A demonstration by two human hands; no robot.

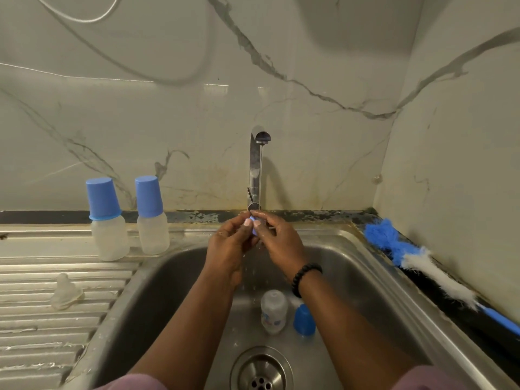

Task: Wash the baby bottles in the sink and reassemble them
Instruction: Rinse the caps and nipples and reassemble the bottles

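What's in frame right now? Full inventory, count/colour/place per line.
assembled baby bottles: 2, clear with blue caps, upright on the drainboard left of the sink
teat: 1, clear, on the ribbed drainboard
open bottle: 1, clear, in the basin near the drain
loose cap: 1, blue, in the basin right of the open bottle
small blue part: 1, blue, held under the stream; too hidden to name
bottle brush: 1, blue and white, on the dark ledge at right
tap: 1, chrome, behind the sink, running
sink: 1, steel, centre
drain: 1, steel, basin floor
bracelet: 1, black beads, right wrist
left hand: pinches the small blue part
right hand: pinches the same part
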